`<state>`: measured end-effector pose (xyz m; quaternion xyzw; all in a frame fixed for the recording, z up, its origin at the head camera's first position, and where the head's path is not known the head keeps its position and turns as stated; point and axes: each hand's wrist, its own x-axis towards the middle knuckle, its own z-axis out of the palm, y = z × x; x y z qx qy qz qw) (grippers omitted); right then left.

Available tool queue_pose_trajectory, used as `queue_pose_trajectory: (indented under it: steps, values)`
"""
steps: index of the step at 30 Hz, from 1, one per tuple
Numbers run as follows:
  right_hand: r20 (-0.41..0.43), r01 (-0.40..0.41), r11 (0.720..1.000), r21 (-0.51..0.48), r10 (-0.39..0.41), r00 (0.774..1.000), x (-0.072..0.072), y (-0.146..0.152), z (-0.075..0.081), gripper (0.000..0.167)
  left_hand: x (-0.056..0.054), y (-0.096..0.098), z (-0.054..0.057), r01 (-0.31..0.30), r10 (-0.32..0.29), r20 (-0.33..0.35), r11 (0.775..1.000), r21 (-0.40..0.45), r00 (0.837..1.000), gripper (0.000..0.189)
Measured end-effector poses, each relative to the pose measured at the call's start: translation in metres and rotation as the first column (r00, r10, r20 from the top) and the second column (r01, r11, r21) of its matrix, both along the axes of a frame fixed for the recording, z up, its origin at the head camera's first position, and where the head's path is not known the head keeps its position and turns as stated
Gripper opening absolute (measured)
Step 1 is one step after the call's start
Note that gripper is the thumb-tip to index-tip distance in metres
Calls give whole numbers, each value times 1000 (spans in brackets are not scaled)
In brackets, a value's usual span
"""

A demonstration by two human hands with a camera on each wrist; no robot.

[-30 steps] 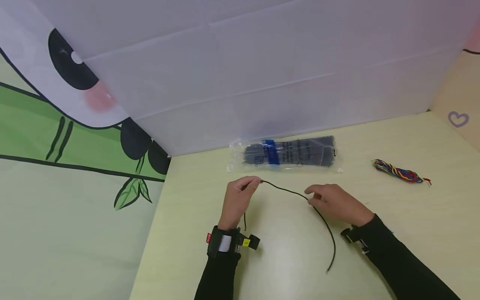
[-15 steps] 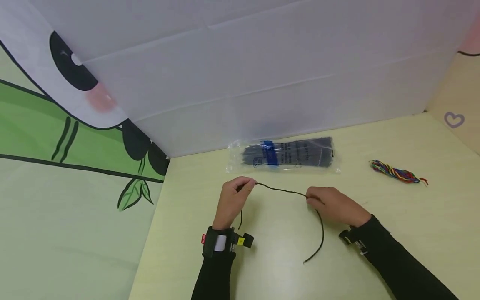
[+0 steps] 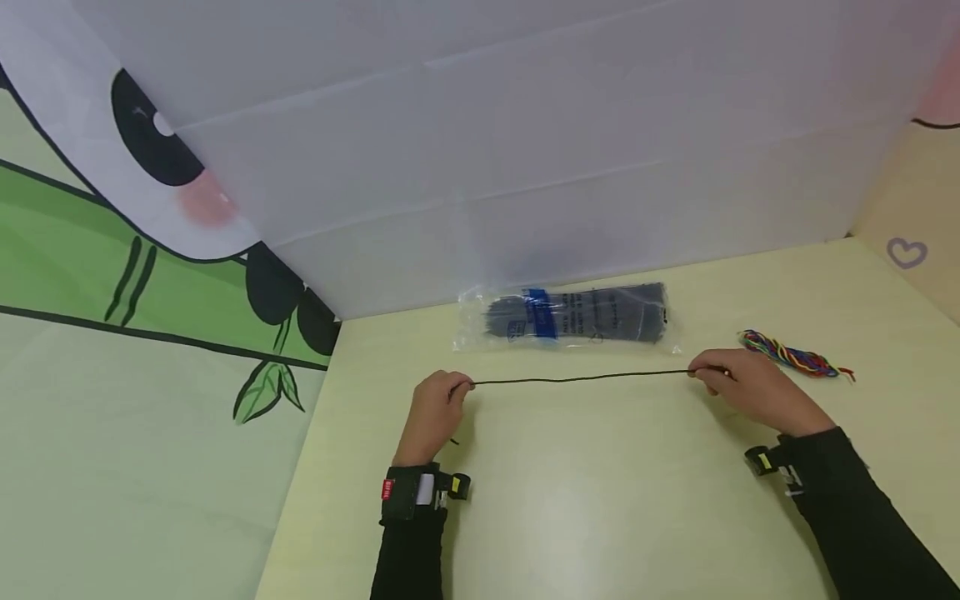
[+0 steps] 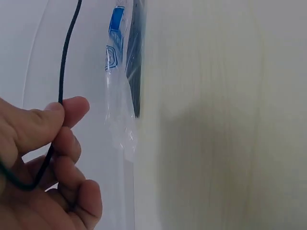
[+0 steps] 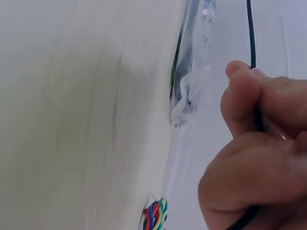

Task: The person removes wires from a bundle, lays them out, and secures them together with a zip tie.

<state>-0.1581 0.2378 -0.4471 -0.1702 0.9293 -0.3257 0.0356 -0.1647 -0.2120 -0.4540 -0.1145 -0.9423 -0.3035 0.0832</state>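
A thin dark cord runs nearly straight between the two hands in the head view, raised over the table. At its left side the left hand pinches it between thumb and index finger. In the left wrist view the cord passes down through that pinch and its tail curves across the palm. The right hand pinches the cord at the other side, thumb against the fingertips. The right wrist view shows the cord entering between those fingertips and coming out below the curled fingers.
Behind the cord, a clear plastic bag of dark grey zip ties lies on the pale table. A bundle of multicoloured cords lies close behind the right hand. A white printed backdrop stands along the table's back edge.
The right hand has closed its fingers on the cord and moved right, toward the coloured bundle. The left hand has shifted slightly left and down. The drooping cord is now pulled nearly straight.
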Motion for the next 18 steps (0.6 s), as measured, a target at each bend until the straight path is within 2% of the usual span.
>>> queue_pose_trajectory:
  steps: [2,6,9,11,13,15,18]
  values:
    - [-29,19,1000,17,-19,999,-2,8,-1,16,0,-6,-1,-21,22,18,1000,-18,1000,16]
    - [-27,49,998,41,-48,998,-4,20,-1,15,-1,-18,-1,-75,79,89,996,-42,993,13]
    - [1,54,997,55,-54,999,-5,24,0,16,0,-25,-2,-37,48,112,994,-104,993,14]
    - [7,43,997,60,-44,999,-6,27,0,18,-1,-27,-3,18,-3,105,990,-139,994,18]
    - [2,35,997,63,-35,999,-6,29,-2,17,-2,-29,-5,48,-34,79,984,-174,996,21]
    - [-8,19,998,67,-18,1000,-7,32,-4,15,-2,-29,-6,45,-40,31,978,-206,999,22]
    - [-16,-4,997,83,5,1000,-7,33,-8,14,-4,-28,-8,6,-13,-25,963,-269,1000,24]
